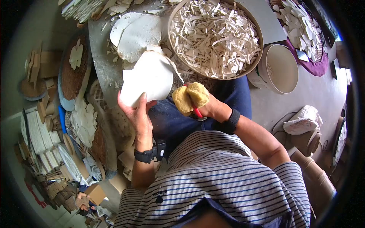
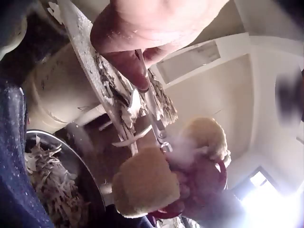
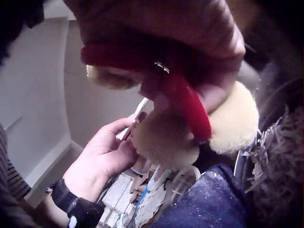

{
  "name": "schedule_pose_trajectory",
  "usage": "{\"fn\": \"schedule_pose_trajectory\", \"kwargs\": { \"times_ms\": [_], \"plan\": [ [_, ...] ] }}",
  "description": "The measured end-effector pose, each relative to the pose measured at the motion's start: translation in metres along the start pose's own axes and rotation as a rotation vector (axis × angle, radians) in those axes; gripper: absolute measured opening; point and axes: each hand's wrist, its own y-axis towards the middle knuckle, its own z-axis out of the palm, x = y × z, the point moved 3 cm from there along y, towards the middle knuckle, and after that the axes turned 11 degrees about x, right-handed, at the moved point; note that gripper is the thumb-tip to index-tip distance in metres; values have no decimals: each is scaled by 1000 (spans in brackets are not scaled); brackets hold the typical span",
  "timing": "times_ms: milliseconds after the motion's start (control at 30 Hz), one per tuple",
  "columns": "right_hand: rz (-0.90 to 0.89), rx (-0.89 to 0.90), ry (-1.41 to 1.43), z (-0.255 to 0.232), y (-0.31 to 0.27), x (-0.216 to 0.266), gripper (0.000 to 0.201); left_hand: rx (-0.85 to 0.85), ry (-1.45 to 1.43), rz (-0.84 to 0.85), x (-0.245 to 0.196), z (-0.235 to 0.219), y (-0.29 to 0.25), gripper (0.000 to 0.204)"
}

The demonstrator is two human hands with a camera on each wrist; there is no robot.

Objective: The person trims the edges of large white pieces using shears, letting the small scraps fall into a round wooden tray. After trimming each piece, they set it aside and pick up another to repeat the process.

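- The round tub (image 1: 261,41) is filled with narrow white scraps (image 1: 216,38), and its rim is raised all round them.
- The left hand (image 1: 139,116), on the person's side of the tub and to its left, holds a white sheet (image 1: 150,78) by its near edge, thumb lying on the upper face.
- That sheet stands out just beside the tub's near-left rim, and a thin strip (image 1: 174,68) curls away along its tub-facing edge.
- The right hand (image 1: 212,108), just on the person's side of the tub, grips red-handled scissors (image 1: 197,111); yellow spongy pads (image 1: 199,94) cover part of the handles and fingers.
- The blades point toward the sheet's edge near the tub; how far apart they stand cannot be told.
- Left of the tub lie larger pale pieces (image 1: 136,34) on a grey surface (image 1: 99,57).
- Right of the tub stands a pale bucket (image 1: 281,72), and farther right is an oval tray of flat white pieces (image 1: 300,26) with purple cloth (image 1: 321,66) at its edge.
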Motion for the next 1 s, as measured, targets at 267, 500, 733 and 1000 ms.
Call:
{"fn": "schedule_pose_trajectory", "kwargs": {
  "times_ms": [267, 500, 733, 1000],
  "plan": [
    [182, 336, -55, 1, -1, 1, 32, 50, 65, -55, -7, -9, 7, 63],
    [228, 337, -4, 6, -3, -2, 35, 43, 21, -88, -7, -9, 10, 61],
    [27, 14, 64, 9, -5, -2, 32, 62, 61, -57, -4, -12, 12, 62],
    [-19, 86, -198, 10, -5, -11, 32, 143, 33, -120, -3, -9, 15, 64]
  ]
}}
